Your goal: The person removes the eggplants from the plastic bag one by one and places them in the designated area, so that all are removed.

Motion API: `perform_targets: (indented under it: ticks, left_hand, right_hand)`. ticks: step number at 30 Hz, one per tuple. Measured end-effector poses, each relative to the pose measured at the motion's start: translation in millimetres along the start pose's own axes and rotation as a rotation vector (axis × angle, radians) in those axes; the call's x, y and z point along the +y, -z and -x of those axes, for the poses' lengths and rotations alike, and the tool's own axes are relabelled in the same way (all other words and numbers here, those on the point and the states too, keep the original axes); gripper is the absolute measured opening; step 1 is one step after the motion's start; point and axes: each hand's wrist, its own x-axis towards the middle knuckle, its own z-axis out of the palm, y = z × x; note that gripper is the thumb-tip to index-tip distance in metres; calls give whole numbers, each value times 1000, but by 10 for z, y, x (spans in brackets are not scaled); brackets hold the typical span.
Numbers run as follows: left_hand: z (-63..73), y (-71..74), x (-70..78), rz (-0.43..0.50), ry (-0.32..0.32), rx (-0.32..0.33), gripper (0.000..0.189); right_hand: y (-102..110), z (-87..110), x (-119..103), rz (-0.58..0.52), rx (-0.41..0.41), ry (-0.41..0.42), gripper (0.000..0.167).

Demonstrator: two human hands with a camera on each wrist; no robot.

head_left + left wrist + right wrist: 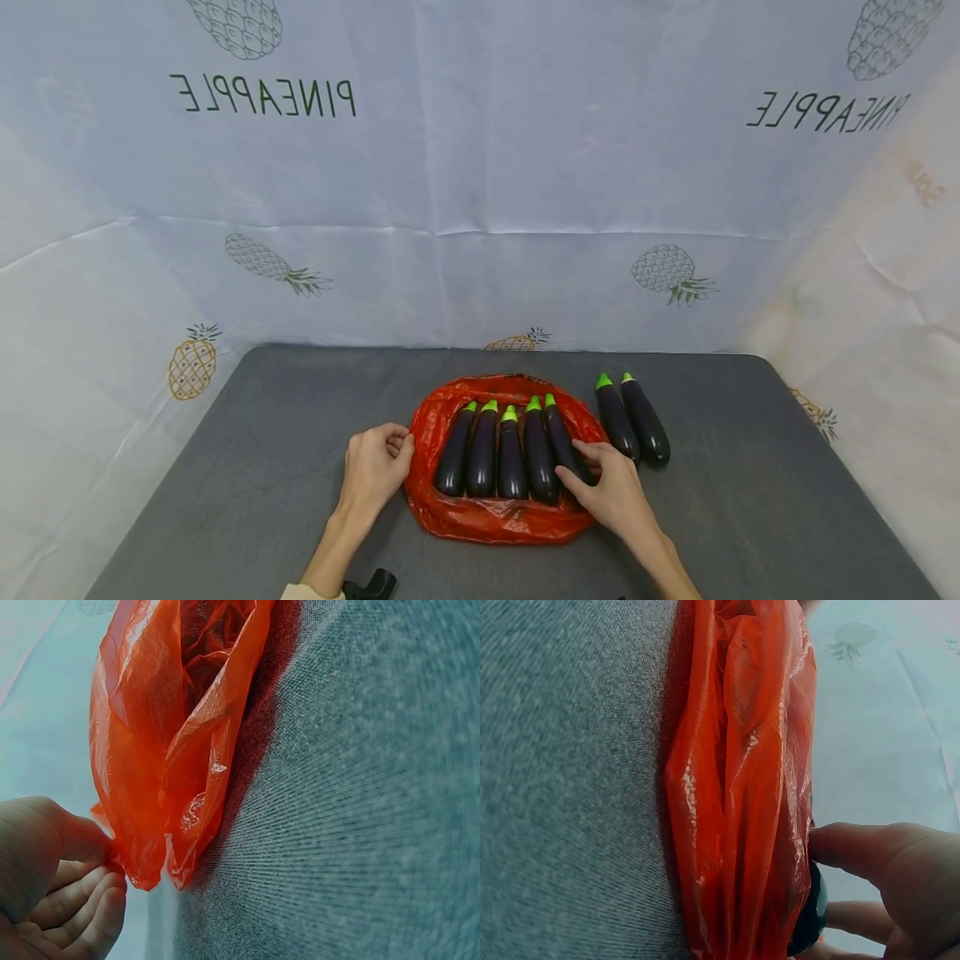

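Note:
A red plastic bag (pixel 510 527) lies spread open on the table, with several dark eggplants side by side in it, green stem ends pointing away from me. At its left side my left hand (pixel 373 468) pinches the bag's edge between thumb and finger, as the left wrist view also shows. My right hand (pixel 613 493) grips the rightmost eggplant (pixel 561 440) in the bag, thumb on one side and fingers on the other. In the right wrist view the round end of that eggplant (pixel 814 913) shows between the fingers, beyond the red plastic.
Two more eggplants, one nearer (pixel 617 421) and one farther right (pixel 647 423), lie on the grey table (pixel 750 500) just past my right hand. A black object (pixel 375 585) sits by my left wrist. Behind the table hangs a pale cloth (pixel 465 167) with pineapple prints.

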Motion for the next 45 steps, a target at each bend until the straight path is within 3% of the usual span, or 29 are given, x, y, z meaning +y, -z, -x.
perform_targets:
  ticks: [14,33,45]
  left_hand:
    - [-2,-10,9,-12,-13,11,5]
    - [-5,-23,3,-15,-22,13,4]
    - [-11,-30,-7,-5,-26,10,5]
  right_hand:
    - [-8,4,24,8,7,38,51]
    - [-37,-2,17,-30,36,-19,47]
    - [-30,-6,4,-73,87,18,43]
